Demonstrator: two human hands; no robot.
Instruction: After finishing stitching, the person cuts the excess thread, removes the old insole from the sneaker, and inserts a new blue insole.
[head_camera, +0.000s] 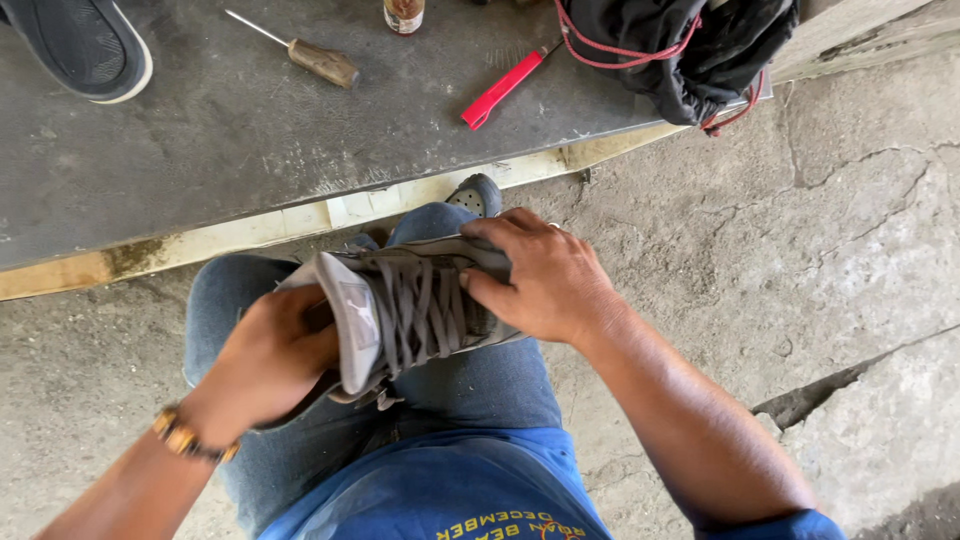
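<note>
A grey laced sneaker (405, 305) lies across my lap, its tongue turned towards me. My left hand (270, 355) grips its heel and ankle end, with a band on the wrist. My right hand (540, 280) clasps the toe end, fingers wrapped over the top and thumb by the laces. My knees in blue jeans (490, 385) are under the shoe.
A low dark board (230, 130) lies ahead. On it are a wooden-handled screwdriver (315, 58), a red-handled tool (500, 90), a small bottle (403, 14), a dark shoe (85, 45) and a black bag with red cord (680, 45). Cracked concrete floor (820, 260) is at the right.
</note>
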